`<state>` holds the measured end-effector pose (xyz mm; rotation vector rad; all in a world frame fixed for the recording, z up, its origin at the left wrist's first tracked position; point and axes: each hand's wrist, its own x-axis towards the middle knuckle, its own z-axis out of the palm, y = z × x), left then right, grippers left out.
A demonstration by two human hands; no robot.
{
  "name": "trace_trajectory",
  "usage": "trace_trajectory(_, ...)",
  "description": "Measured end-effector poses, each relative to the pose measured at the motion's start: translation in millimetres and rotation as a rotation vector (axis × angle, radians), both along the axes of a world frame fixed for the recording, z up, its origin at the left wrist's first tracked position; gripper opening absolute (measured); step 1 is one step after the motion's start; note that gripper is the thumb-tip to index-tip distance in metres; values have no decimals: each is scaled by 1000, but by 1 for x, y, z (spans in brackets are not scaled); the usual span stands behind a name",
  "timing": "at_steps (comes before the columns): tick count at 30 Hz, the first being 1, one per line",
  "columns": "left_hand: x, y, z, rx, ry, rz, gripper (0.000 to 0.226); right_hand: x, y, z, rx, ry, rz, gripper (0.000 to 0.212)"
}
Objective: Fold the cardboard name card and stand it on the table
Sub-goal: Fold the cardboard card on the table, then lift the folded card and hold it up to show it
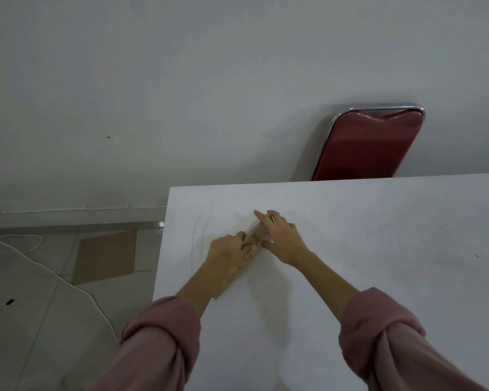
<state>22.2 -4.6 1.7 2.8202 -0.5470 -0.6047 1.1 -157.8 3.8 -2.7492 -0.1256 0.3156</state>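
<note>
A small brown cardboard name card lies on the white table, mostly hidden under my two hands. My left hand rests on its near end with the fingers curled over the card's edge. My right hand presses on the far end, its index finger stretched out along the card. A corner of cardboard pokes out below my left wrist. How far the card is folded cannot be made out.
The table's left edge runs close to my left hand. A red chair with a chrome frame stands behind the far edge. On the floor at left lie a brown cardboard sheet and a white cable.
</note>
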Motion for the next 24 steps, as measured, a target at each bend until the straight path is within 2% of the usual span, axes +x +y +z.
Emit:
trace_trajectory(4, 15, -10, 30, -213, -133, 135, 49, 12, 4, 25, 213, -235, -122, 68)
trace_trajectory(7, 25, -30, 70, -589, -220, 408, 45, 24, 8, 54, 327, -325, -203, 56)
trace_trajectory(10, 42, -54, 122, -1017, -248, 705, 39, 31, 12, 90, 726, -257, -235, 55)
trace_trajectory(12, 50, -64, 156, -1187, -332, 818, 36, 29, 11, 110, 990, -246, -251, 60)
trace_trajectory(14, 54, -70, 183, -1361, -380, 919, 33, 27, 7, 124, 1145, -227, -350, 64)
trace_trajectory(17, 59, -77, 218, -1671, -272, 1095, 23, 30, -3, 150, 1456, -109, -546, 64)
trace_trajectory(20, 53, -86, 245, -1875, -100, 1158, 20, 35, -13, 182, 1862, -79, -550, 63)
trace_trajectory(22, 47, -90, 255, -1936, -6, 1134, 24, 39, -18, 202, 1995, -146, -516, 50)
trace_trajectory(24, 41, -90, 263, -2000, 112, 1060, 36, 38, -26, 222, 2024, -204, -513, 29)
